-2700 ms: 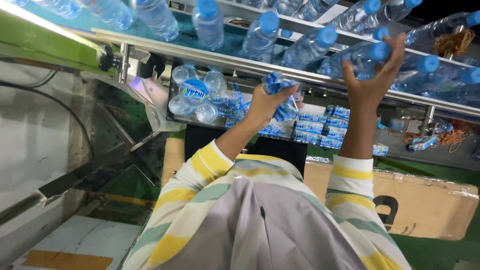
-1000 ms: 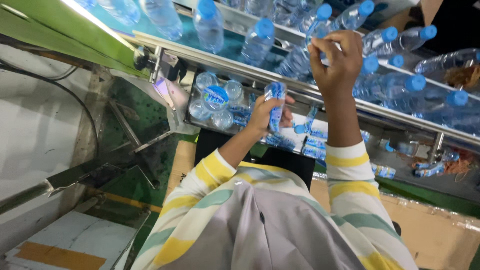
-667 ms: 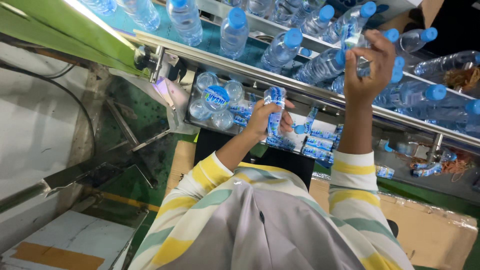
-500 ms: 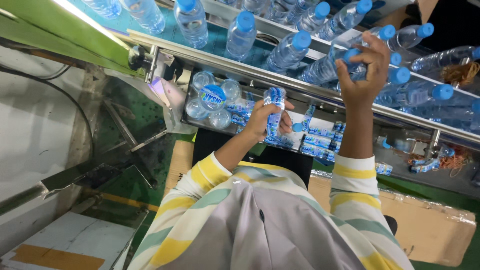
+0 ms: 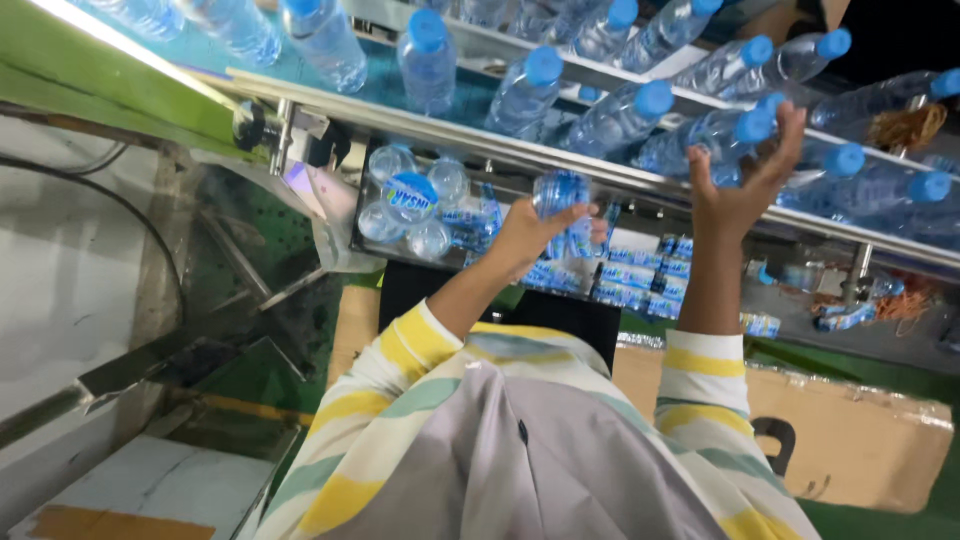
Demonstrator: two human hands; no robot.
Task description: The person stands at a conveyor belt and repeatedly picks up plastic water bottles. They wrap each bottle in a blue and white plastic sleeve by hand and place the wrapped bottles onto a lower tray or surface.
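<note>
— Below the steel rail (image 5: pixel 470 125), what does the left hand (image 5: pixel 525 235) have?

— It is closed around a clear water bottle (image 5: pixel 562 205), thumb across the front, fingers wrapped behind. That held bottle sits just under the rail, in front of a wrapped pack of bottles (image 5: pixel 420 205) whose round bases face the camera.

— And the right hand (image 5: pixel 745 180)?

— Raised higher, fingers spread wide and only loosely curled, reaching onto the conveyor (image 5: pixel 400 85). Its fingertips touch a blue-capped bottle (image 5: pixel 720 135) lying on its side there; whether it truly grips that bottle I cannot tell.

— What lies around them?

— More clear bottles with blue caps (image 5: pixel 545 65) crowd the conveyor, some upright, some tipped over. Beneath the rail, further labelled packs (image 5: pixel 640 285) are stacked. Both arms wear yellow, green and white striped sleeves (image 5: pixel 705 365). A cardboard box (image 5: pixel 850 450) stands lower right, and a green machine frame (image 5: pixel 90 75) runs along the left.
</note>
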